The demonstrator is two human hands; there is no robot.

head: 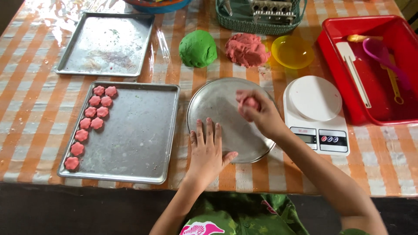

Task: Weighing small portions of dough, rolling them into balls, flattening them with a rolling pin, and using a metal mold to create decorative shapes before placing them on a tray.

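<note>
My right hand (257,112) is closed around a small lump of pink dough (251,103), held just above a round metal plate (215,102). My left hand (207,152) lies flat, fingers spread, on the plate's near left rim. To the left, a rectangular metal baking tray (139,130) carries several pink flower-shaped dough pieces (93,117) in a column along its left side. Behind the plate sit a green dough ball (198,48) and a larger pink dough mass (247,50).
A white kitchen scale (315,114) stands right of the plate. A red tub (370,69) with utensils is at far right, a yellow bowl (292,52) beside it. A second metal tray (106,43) and a green basket (261,19) sit at the back.
</note>
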